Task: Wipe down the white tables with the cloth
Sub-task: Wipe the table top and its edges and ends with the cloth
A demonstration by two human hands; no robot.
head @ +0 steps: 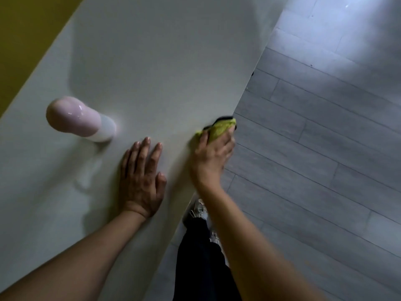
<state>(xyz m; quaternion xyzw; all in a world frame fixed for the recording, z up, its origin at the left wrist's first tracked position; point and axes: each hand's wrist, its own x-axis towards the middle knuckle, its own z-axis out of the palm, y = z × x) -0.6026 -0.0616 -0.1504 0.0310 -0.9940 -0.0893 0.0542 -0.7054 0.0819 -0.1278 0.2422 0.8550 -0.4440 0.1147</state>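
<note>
The white table point(152, 68) fills the left and middle of the view, its right edge running diagonally. My right hand point(211, 157) grips a yellow-green cloth point(219, 129) with a dark border, held against the table right at that edge. My left hand point(141, 177) rests flat on the tabletop just left of it, fingers straight and spread.
A pink and white bottle point(80, 119) stands on the table to the left of my left hand. Grey wood-look floor point(314, 148) lies to the right of the table. My dark trouser leg point(199, 257) and pale shoe point(198, 210) show below the edge. A yellow surface point(23, 35) lies beyond the table's far left side.
</note>
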